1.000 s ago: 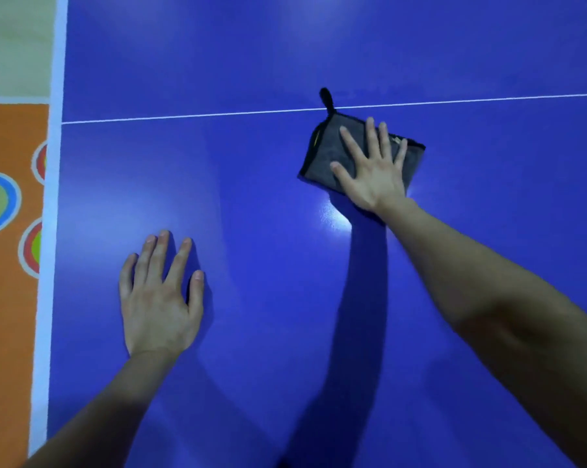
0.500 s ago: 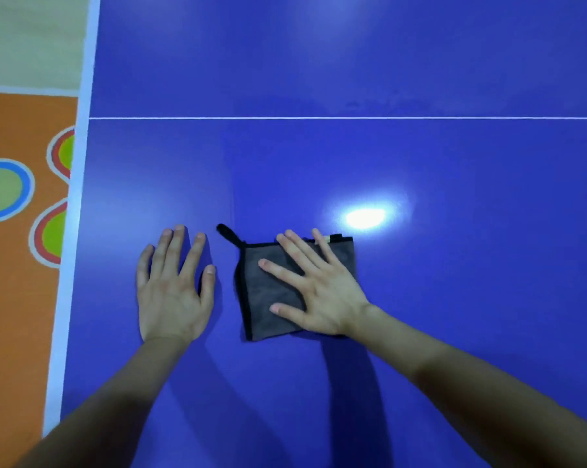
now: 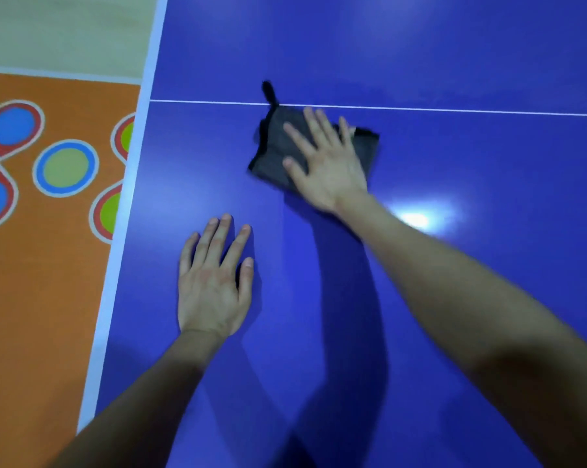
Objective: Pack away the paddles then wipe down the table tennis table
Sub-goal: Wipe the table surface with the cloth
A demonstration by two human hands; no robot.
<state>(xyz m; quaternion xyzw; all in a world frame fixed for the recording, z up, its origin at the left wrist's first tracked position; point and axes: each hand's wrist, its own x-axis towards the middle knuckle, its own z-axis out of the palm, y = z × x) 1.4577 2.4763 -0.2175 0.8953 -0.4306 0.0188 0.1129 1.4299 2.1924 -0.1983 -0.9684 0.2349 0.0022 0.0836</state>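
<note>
A folded grey cloth [image 3: 272,153] with a black edge and a black loop lies on the blue table tennis table [image 3: 454,298], just below the white centre line. My right hand [image 3: 325,163] presses flat on the cloth, fingers straight and spread. Nearer to me, my left hand [image 3: 214,282] rests flat on the bare table, fingers straight. No paddles are in view.
The table's white left edge [image 3: 123,231] runs diagonally from top to bottom. Beyond it lies an orange floor [image 3: 31,298] with coloured circles and a pale wooden strip at the top left. A bright light reflection shines on the table by my right forearm.
My right hand has pushed the cloth away from me, from beside my left hand up to the white centre line. My left hand has stayed flat on the table.
</note>
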